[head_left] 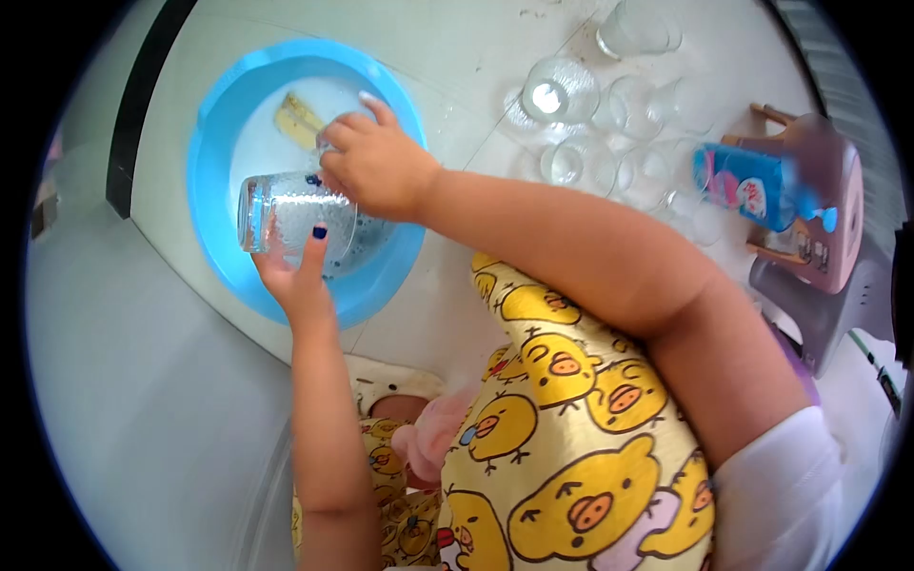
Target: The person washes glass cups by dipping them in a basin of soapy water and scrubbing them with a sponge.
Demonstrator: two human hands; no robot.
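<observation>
My left hand [297,284] grips a clear textured drinking glass [286,211] from below, with the thumb lying along its side. The glass is tilted onto its side over a blue plastic basin [211,224]. My right hand [381,164] is at the mouth end of the glass with most fingers curled and one finger raised. Whether those fingers pinch the rim or hold something small is hidden. Beyond the right fingertips, a yellow sponge-like piece [293,116] lies in the basin's whitish, sudsy water.
Several clear glasses [571,162] stand or lie on the pale tiled floor [457,86] at the upper right. Beyond them are a blue detergent pack [733,186] and a pink container [843,219]. A yellow patterned apron [581,419] covers my lap.
</observation>
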